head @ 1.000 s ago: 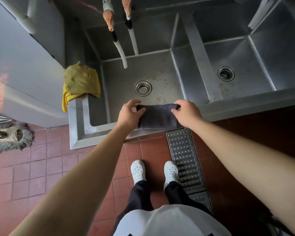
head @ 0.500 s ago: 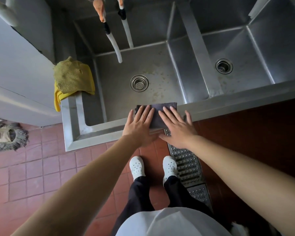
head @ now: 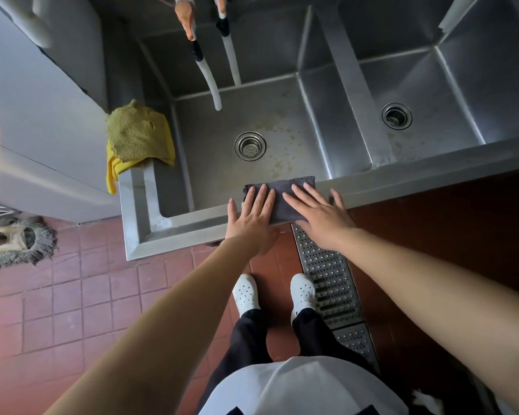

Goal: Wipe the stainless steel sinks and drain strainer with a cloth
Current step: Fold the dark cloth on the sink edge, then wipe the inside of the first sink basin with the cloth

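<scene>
A folded dark grey cloth (head: 282,193) lies over the front rim of the left steel sink (head: 192,221). My left hand (head: 252,218) rests flat on its left part, fingers spread. Flat on its right part lies my right hand (head: 321,217). The left basin's floor is stained, with a drain strainer (head: 250,146) in its middle. The right basin (head: 426,85) has an open drain (head: 396,115).
A yellow cloth under a greenish mesh scourer (head: 137,136) hangs over the sink's left corner. Two white hoses (head: 210,82) dangle above the left basin. A mop head (head: 15,244) lies on the red tile floor at left. A perforated floor drain grate (head: 327,277) runs beside my feet.
A second ago both hands gripped the cloth by its ends above the rim. They laid it on the rim and now press flat on it.
</scene>
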Available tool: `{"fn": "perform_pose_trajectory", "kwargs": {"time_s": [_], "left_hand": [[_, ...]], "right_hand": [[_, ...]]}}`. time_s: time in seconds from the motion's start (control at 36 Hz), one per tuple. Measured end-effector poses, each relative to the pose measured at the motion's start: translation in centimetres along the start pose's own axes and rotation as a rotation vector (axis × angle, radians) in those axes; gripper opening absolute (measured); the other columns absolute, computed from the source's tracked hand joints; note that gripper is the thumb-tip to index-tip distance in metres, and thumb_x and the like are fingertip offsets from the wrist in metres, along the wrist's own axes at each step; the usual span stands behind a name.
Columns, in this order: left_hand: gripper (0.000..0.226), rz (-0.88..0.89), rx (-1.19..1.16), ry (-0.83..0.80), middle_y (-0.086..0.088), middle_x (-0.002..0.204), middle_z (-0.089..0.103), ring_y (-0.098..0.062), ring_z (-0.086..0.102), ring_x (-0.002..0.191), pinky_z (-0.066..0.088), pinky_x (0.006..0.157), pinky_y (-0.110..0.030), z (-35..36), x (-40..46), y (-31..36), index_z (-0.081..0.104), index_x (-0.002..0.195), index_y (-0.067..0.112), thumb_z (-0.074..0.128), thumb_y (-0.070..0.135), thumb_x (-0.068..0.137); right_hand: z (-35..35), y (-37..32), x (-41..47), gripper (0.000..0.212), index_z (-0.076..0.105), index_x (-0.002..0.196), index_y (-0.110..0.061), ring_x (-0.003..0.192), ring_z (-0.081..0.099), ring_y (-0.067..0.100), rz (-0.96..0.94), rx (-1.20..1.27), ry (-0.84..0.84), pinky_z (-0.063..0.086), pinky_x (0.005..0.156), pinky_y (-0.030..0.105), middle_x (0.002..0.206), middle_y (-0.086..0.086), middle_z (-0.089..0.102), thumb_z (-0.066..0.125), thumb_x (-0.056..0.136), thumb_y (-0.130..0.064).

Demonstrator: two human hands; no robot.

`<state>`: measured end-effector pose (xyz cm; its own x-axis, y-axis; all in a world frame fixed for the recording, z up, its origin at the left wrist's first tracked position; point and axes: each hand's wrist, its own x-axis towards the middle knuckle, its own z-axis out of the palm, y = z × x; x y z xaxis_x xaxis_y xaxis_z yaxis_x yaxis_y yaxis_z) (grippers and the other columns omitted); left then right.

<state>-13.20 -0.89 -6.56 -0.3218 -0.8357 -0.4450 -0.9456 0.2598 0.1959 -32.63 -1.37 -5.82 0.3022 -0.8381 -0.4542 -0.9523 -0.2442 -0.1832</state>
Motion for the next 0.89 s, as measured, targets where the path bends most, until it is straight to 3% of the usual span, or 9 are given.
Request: {"fn": "perform_pose_trajectory", "kwargs": {"time_s": [0.19, 0.25, 0.33, 0.47, 0.56, 0.64, 0.75, 0.81, 0.89], "left_hand": [[0.067, 0.008, -0.046, -0.01, 0.012, 0.166, 0.005, -0.015, 0.004, 0.153, -0.001, 0.119, -0.059, -2.3, -0.7, -0.8, 0.009, 0.158, 0.033, 0.04, 0.033, 0.099], [0.064, 0.043, -0.093, 0.036, 0.008, 0.161, 0.029, -0.017, 0.022, 0.149, 0.011, 0.12, -0.054, -3.2, -1.3, -1.3, 0.026, 0.153, 0.031, 0.047, 0.027, 0.093], [0.048, 0.086, -0.181, 0.123, -0.001, 0.126, 0.066, -0.026, 0.056, 0.118, 0.038, 0.102, -0.039, -4.6, -2.4, -2.5, 0.054, 0.131, 0.029, 0.055, 0.018, 0.084], [0.043, 0.144, -0.454, 0.081, -0.002, 0.11, 0.072, -0.026, 0.064, 0.102, 0.051, 0.087, -0.037, -6.5, -3.8, -4.6, 0.065, 0.122, 0.024, 0.065, 0.014, 0.08], [0.04, 0.161, -0.566, 0.109, 0.001, 0.1, 0.073, -0.02, 0.065, 0.094, 0.05, 0.082, -0.031, -7.7, -4.2, -5.8, 0.07, 0.114, 0.022, 0.07, 0.012, 0.075], [0.036, 0.174, -0.617, 0.137, 0.003, 0.092, 0.071, -0.02, 0.062, 0.085, 0.046, 0.073, -0.026, -8.9, -4.4, -6.9, 0.072, 0.105, 0.023, 0.076, 0.013, 0.071], [0.03, 0.221, -0.689, 0.157, 0.003, 0.086, 0.072, -0.02, 0.065, 0.085, 0.052, 0.077, -0.032, -10.7, -4.5, -7.5, 0.073, 0.096, 0.023, 0.079, 0.014, 0.069], [0.027, 0.244, -0.751, 0.141, 0.0, 0.085, 0.072, -0.022, 0.067, 0.085, 0.053, 0.08, -0.039, -11.8, -4.5, -7.6, 0.074, 0.093, 0.019, 0.08, 0.013, 0.068], [0.025, 0.287, -0.884, 0.077, -0.012, 0.089, 0.072, -0.027, 0.068, 0.086, 0.054, 0.084, -0.047, -13.6, -4.0, -7.5, 0.074, 0.095, 0.009, 0.08, 0.005, 0.071]], "right_hand": [[-4.6, -1.7, 0.1, 0.047, 0.028, 0.152, -0.043, 0.15, 0.022, 0.011, 0.06, 0.071, -0.128, 0.013, 0.118, 0.051, 0.163, -0.014, 0.023, 0.034, 0.106, -0.035], [-6.4, -2.1, -0.3, 0.043, 0.039, 0.147, -0.041, 0.138, 0.044, 0.022, 0.037, 0.122, -0.135, 0.029, 0.112, 0.043, 0.154, -0.007, 0.043, 0.038, 0.104, -0.036], [-8.9, -3.0, -0.9, 0.035, 0.054, 0.135, -0.028, 0.117, 0.057, 0.029, -0.013, 0.278, -0.199, 0.045, 0.101, 0.04, 0.135, 0.006, 0.061, 0.047, 0.101, -0.026], [-11.0, -4.1, -1.5, 0.022, 0.065, 0.115, -0.009, 0.097, 0.061, 0.026, -0.038, 0.321, -0.254, 0.047, 0.087, 0.037, 0.109, 0.016, 0.069, 0.053, 0.097, -0.014], [-11.0, -4.1, -1.9, 0.014, 0.068, 0.102, -0.006, 0.082, 0.053, 0.018, -0.021, 0.396, -0.238, 0.041, 0.073, 0.035, 0.088, 0.009, 0.065, 0.058, 0.094, -0.011], [-10.7, -4.1, -2.1, 0.011, 0.068, 0.099, -0.003, 0.08, 0.05, 0.014, 0.002, 0.479, -0.264, 0.036, 0.073, 0.031, 0.084, 0.005, 0.061, 0.061, 0.092, -0.008], [-10.6, -3.9, -2.2, 0.016, 0.069, 0.102, -0.002, 0.083, 0.052, 0.015, 0.06, 0.648, -0.257, 0.036, 0.079, 0.032, 0.084, 0.015, 0.065, 0.063, 0.088, -0.007], [-11.4, -3.9, -2.3, 0.017, 0.068, 0.096, 0.001, 0.078, 0.049, 0.015, 0.07, 0.697, -0.232, 0.033, 0.077, 0.031, 0.077, 0.008, 0.06, 0.064, 0.083, -0.01], [-13.2, -4.3, -2.0, 0.043, 0.058, 0.088, 0.013, 0.073, 0.04, 0.016, 0.063, 0.726, -0.201, 0.027, 0.073, 0.033, 0.072, 0.007, 0.047, 0.062, 0.064, -0.023]]}}
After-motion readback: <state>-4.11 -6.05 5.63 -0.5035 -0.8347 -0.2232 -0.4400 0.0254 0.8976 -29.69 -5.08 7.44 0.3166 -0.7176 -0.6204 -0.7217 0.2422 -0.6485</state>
